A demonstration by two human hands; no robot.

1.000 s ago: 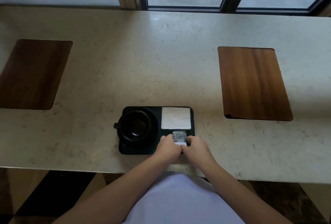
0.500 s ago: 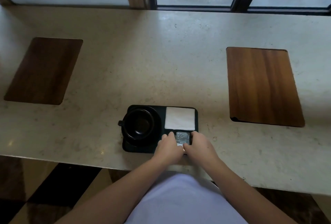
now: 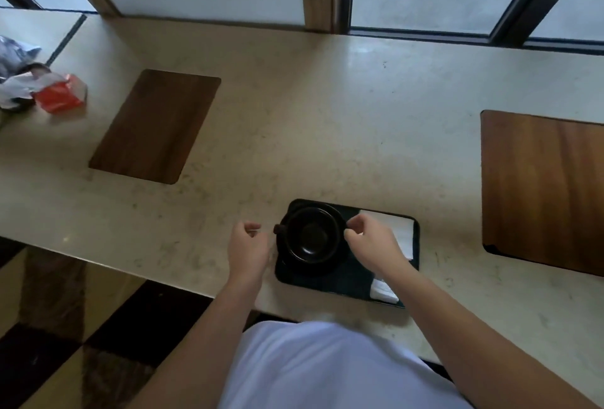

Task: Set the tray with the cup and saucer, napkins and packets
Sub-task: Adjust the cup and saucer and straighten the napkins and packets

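My left hand [image 3: 247, 250] hovers loosely curled and empty just left of the black cup's [image 3: 310, 238] handle, my right hand [image 3: 372, 240] pinches in at its right rim, grip unclear, cup on its saucer [image 3: 340, 261] in the tray [image 3: 346, 281], napkin [image 3: 400, 232] behind.

Right forearm [image 3: 434, 291] hides the packets [image 3: 383, 291] partly

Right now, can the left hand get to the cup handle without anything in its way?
Probably yes. The left hand hovers just left of the tray, and the cup has its handle sticking out toward that hand. Only bare counter lies between them, while the right hand is on the cup's other side.
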